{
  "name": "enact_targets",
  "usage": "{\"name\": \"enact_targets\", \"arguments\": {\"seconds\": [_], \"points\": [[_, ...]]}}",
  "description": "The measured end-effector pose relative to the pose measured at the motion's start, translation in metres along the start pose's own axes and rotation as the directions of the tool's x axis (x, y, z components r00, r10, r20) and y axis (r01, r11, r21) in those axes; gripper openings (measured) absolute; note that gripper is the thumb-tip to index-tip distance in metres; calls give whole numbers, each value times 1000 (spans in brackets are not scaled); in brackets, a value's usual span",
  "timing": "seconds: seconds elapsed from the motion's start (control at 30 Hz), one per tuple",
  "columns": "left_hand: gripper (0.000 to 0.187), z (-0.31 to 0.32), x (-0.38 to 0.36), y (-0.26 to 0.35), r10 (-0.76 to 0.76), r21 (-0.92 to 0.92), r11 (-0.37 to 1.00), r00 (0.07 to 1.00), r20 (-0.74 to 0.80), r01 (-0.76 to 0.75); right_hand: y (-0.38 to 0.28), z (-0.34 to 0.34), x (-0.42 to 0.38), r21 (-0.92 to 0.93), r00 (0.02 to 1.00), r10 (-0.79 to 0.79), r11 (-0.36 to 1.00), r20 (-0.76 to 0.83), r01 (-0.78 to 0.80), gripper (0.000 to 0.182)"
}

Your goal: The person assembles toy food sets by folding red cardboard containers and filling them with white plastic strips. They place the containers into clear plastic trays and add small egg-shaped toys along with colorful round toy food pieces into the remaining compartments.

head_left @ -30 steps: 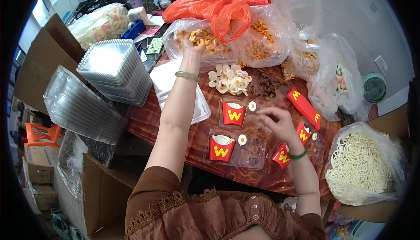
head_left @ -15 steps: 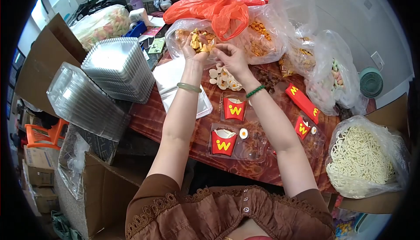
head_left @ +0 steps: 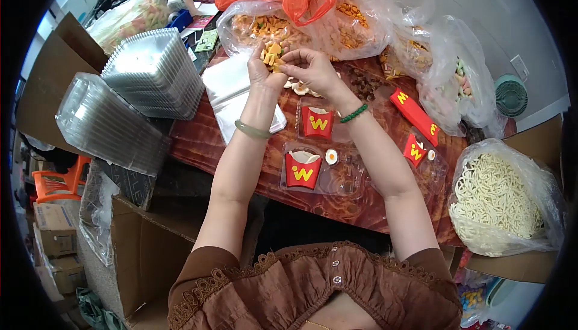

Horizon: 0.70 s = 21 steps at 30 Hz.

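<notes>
My left hand [head_left: 260, 74] is cupped palm up around a small heap of yellow block-like pieces [head_left: 273, 52], with a bit of green among them. Beside it, my right hand [head_left: 316, 72] has thumb and forefinger pinched at the heap's right edge; whatever sits between those fingertips is too small to make out. Both hands are above the table, in front of a clear bag of orange and yellow pieces [head_left: 265, 26]. White-and-yellow fried-egg pieces [head_left: 301, 87] lie partly hidden below my right hand.
Red fries cartons [head_left: 303, 169] sit in clear trays on the wooden table [head_left: 253, 188]. Stacked clear containers [head_left: 153, 74] stand at left by white plastic sleeves [head_left: 226, 83]. A bag of pale sticks [head_left: 497, 200] is at right, a green fan [head_left: 510, 96] behind it.
The view has tilted down, so the table items appear higher. My hands are nearer my body relative to the bags, and my right fingers have closed in on the yellow pieces.
</notes>
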<state>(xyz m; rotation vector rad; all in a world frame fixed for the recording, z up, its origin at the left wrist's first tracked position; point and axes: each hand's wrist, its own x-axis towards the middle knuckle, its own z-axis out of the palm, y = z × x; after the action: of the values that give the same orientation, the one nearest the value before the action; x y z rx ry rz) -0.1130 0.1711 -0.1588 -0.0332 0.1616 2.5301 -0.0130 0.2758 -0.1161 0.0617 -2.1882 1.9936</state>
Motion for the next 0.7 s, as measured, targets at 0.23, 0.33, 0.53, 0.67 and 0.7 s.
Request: {"name": "enact_targets", "arguments": {"seconds": [0.23, 0.33, 0.53, 0.67, 0.7], "points": [[23, -3, -79, -16, -196, -200, 954, 970, 146, 223, -10, 9, -62, 93, 997, -45, 995, 57, 39, 14], [21, -7, -107, -26, -207, -262, 942, 977, 50, 212, -19, 5, -92, 225, 999, -28, 974, 44, 17, 13], [20, -20, -137, -25, -439, -441, 805, 898, 4, 396, -20, -33, -144, -259, 994, -95, 963, -55, 78, 22], [21, -48, -134, -10, -298, -276, 923, 952, -76, 267, 6, -58, -169, -717, 993, -116, 692, 9, 88, 18], [21, -51, -133, -9, -304, -278, 921, 950, -77, 272, 15, -61, -170, -755, 987, -157, 645, 21, 119, 17]]}}
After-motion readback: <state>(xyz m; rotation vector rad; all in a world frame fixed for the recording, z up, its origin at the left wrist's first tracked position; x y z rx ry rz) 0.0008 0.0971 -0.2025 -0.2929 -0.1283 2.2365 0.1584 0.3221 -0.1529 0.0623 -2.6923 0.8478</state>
